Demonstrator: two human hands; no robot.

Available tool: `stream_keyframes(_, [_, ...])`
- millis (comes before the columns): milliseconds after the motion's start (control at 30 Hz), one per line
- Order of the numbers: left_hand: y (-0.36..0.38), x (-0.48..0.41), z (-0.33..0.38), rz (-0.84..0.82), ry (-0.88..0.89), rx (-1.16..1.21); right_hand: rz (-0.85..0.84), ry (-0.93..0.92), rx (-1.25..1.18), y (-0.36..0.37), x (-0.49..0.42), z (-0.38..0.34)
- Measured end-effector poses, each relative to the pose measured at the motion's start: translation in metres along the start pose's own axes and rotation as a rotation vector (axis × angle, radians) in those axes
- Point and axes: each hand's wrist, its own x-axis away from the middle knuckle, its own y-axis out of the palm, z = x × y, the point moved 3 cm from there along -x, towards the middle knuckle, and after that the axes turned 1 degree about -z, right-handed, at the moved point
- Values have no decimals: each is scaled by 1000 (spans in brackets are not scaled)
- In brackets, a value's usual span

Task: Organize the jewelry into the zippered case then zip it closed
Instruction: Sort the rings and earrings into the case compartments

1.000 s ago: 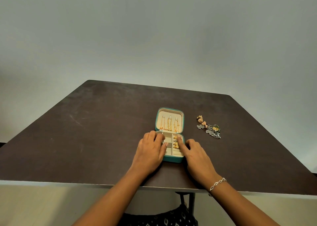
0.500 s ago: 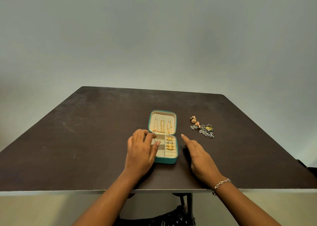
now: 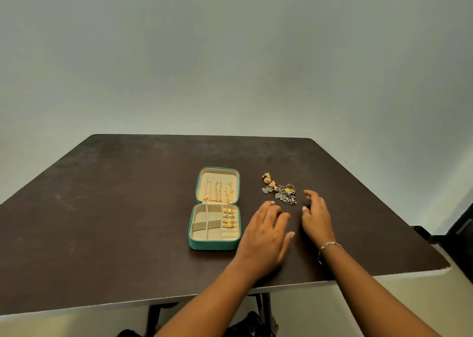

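A dark brown counter (image 3: 102,208), scuffed pale in places along its left side, stands against a plain grey-green wall (image 3: 230,55) that fills the upper half of the view. Near the counter's middle lies the teal zippered case (image 3: 215,245), open flat, its cream lid lying on the far side and holding three gold chains (image 3: 218,190) in a row. The near half is split into cream compartments, with gold rings (image 3: 229,217) slotted in the right-hand column. Just right of the case the left hand (image 3: 263,236) is palm down over the counter, fingers loose and holding nothing. Beyond it sits a small heap of loose jewelry (image 3: 280,189), gold and silver pieces tangled together. The right hand (image 3: 316,216), a thin bracelet (image 3: 331,245) at its wrist, is spread and empty just beside the heap.
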Motion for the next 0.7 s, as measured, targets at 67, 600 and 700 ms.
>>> stream_keyframes(67, [12, -9, 1, -27, -44, 44, 6, 6, -17, -1, -12, 3])
stream_keyframes(600, [69, -49, -21, -158, -301, 90, 21, 36, -40, 17, -93, 19])
stream_keyframes(700, [70, -48, -22, -175, -308, 66, -4, 43, -18, 20, -100, 20])
